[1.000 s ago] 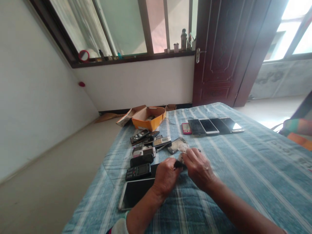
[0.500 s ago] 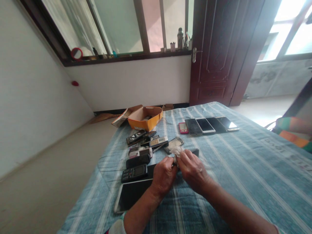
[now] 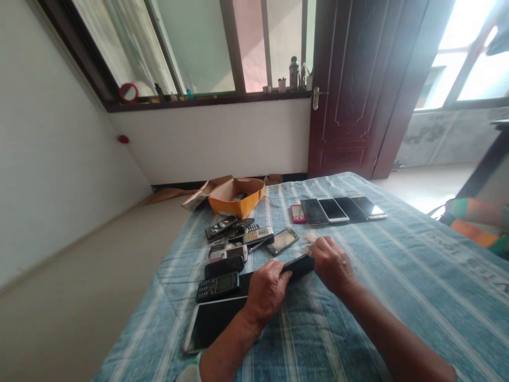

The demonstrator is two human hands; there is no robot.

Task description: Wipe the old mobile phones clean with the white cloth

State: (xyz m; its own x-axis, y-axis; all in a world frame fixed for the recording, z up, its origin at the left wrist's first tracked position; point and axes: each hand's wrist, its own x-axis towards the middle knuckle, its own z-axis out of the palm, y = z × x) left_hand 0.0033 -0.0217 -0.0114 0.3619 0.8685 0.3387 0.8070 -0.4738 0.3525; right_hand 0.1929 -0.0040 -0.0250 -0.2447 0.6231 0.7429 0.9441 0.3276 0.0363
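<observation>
One dark phone [image 3: 299,267] is pointing lengthwise rightward and slightly away, left hand [image 3: 266,288] clasping its left end, right hand [image 3: 333,265] pinching whitish cloth [image 3: 309,243].

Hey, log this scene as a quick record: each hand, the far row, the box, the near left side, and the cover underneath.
Left hand: gripping one end of a dark phone, held tilted
Right hand: at its other end, pinching a pale wad
Far row: pink phone, then four larger phones
Box: orange, open
Near left: white-edged tablet, partly hidden; keypad phone just beyond
Cover: blue, pale stripes
</observation>
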